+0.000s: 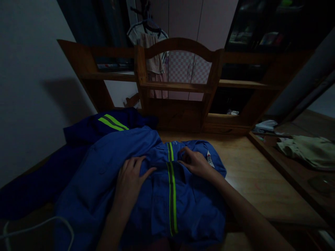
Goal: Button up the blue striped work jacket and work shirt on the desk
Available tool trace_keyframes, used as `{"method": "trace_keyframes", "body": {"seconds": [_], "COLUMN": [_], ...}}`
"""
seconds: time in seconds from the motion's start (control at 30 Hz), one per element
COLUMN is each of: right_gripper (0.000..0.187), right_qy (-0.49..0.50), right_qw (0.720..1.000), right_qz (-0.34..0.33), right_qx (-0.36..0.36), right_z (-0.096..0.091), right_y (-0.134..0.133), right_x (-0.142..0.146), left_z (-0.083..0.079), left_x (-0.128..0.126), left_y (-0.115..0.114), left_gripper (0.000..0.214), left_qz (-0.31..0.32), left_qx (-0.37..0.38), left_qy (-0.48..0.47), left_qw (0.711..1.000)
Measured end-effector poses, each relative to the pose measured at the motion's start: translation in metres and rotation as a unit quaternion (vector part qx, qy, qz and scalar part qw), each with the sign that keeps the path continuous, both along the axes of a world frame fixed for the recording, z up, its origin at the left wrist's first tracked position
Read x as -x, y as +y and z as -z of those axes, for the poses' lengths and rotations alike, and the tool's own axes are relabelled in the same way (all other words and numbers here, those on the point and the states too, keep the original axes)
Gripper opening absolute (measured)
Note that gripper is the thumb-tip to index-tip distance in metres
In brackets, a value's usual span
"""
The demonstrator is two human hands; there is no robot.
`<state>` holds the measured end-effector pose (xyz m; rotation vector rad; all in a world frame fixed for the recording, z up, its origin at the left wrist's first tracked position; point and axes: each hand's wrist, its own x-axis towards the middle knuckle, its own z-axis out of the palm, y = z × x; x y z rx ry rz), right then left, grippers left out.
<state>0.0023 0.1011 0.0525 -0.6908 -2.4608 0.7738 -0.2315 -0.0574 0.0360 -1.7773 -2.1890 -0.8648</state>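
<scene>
A blue work jacket (157,195) with a yellow-green and grey reflective stripe (171,195) lies spread and creased on the wooden desk. My left hand (131,176) rests on the cloth left of the stripe, thumb stretched away from the fingers. On the other side of the stripe, my right hand (195,162) has its thumb and bent fingers closed at a raised fold of the jacket. A small white label (210,159) shows beside that hand. Behind to the left lies a darker blue garment (86,139) with its own reflective band.
A wooden shelf unit (180,89) rises at the desk's back edge. Clothes on a hanger (149,35) hang behind it. A white cable (39,226) curves at lower left. Pale folded cloth (306,150) lies on the right, beyond the desk's raised edge.
</scene>
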Motion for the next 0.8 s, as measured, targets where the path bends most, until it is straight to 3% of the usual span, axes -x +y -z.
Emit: {"method": "trace_keyframes", "body": {"seconds": [0.07,0.13,0.27,0.37,0.47,0.63,0.8], "right_gripper": [0.061,0.07,0.043,0.024,0.012,0.009,0.013], "right_qy": [0.0,-0.01,-0.043,-0.062,-0.081,-0.101,-0.109], "right_qw": [1.0,0.999,0.997,0.996,0.993,0.985,0.979], "right_qz": [-0.01,-0.035,-0.06,-0.036,0.005,0.06,0.098], "right_qx": [0.0,-0.013,-0.034,-0.046,-0.086,-0.124,-0.144], "right_z": [-0.003,-0.005,-0.002,0.003,0.007,0.011,0.009], "right_y": [-0.001,-0.001,0.003,0.006,0.007,0.009,0.013], "right_x": [-0.002,-0.004,-0.006,-0.005,-0.004,-0.003,-0.001], "left_z": [0.003,0.003,-0.002,-0.004,-0.002,0.005,0.01], "left_x": [0.02,0.031,0.029,0.021,0.01,-0.004,-0.006], "left_y": [-0.004,-0.006,-0.004,-0.003,-0.006,-0.014,-0.018], "left_gripper": [0.044,0.039,0.023,0.006,0.007,0.007,0.015], "left_qz": [0.043,0.091,0.099,0.082,0.074,0.061,0.044], "left_qx": [0.031,0.056,0.048,0.031,0.003,-0.024,0.017], "left_qy": [-0.027,-0.063,-0.103,-0.091,-0.11,-0.143,-0.206], "left_qw": [0.998,0.992,0.989,0.992,0.991,0.988,0.977]}}
